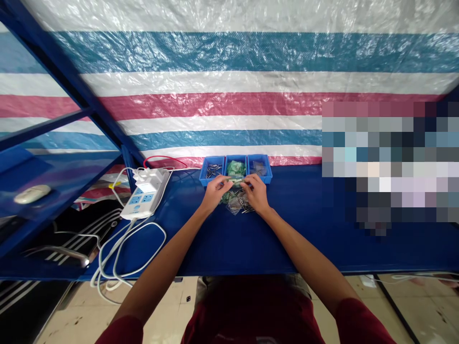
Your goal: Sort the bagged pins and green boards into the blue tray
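Observation:
My left hand [215,192] and my right hand [256,193] are close together over the blue table. Between their pinched fingertips is a small greenish plastic bag [235,180], each hand at one end. Beneath and in front of the hands lies a pile of clear bags [234,205], greenish bags [225,197] and thin metal pieces [246,205], too small to name. Just behind stand three joined blue bins [207,182]. The left one has slim metal pieces [214,170], the middle one green bags [236,167], the right one clear bags [258,168].
A white power strip [138,210] with plugged-in adapters [147,180] lies to the left, its white cable [124,248] looped over the table edge. A blue metal frame [71,71] and a computer mouse [33,194] are further left. Striped plastic sheeting [222,105] hangs behind. The right side is pixelated.

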Demonstrator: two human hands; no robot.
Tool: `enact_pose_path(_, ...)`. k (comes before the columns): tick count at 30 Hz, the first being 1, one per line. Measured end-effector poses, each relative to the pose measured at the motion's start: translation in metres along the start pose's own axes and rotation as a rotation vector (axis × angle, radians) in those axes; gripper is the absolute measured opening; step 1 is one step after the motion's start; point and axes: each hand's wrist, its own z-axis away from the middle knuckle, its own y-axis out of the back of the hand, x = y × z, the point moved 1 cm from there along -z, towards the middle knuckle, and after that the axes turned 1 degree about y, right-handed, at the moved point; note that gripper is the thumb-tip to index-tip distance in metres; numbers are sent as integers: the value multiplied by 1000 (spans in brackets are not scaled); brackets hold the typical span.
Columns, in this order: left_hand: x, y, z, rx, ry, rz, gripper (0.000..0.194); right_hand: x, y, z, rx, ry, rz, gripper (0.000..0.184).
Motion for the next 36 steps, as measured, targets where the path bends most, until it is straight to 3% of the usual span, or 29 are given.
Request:
enact_pose_path(7, -5, -3, 0, -29, 56, 78, 39, -5, 0, 2, -66, -58, 1, 33)
enact_pose_path(11, -3, -5, 0, -8, 77, 135, 49, -7, 2, 3, -26, -86, -9, 30)
enact_pose_path(14, -2, -4, 0, 10, 65, 133, 43, -6, 2, 3, -53, -40, -38, 32)
enact_pose_path(17, -2, -4, 0, -15, 56, 127, 36, -5, 1, 2, -77, 26, -15, 23)
enact_pose_path(19, -2, -3, 0, -14, 43, 106, 39, -4, 0, 2, -43, 31, -2, 17)
enact_pose_path(24, -1, -2, 0, 0, -54, -45, 39, -4, 1, 1, -33, 1, -1, 24)
enact_pose_path(29, -1, -1, 2, -10, 32, -42, 37, -4, 1, 3, -70, -22, -14, 23)
enact_pose_path(33, 4, 0, 3, -19, 83, 31, 38, -7, 2, 4, -123, 25, -40, 42)
enact_pose_path(36, 7, -1, 4, -52, 121, 104, 38, -7, 2, 4, -109, 60, -14, 37)
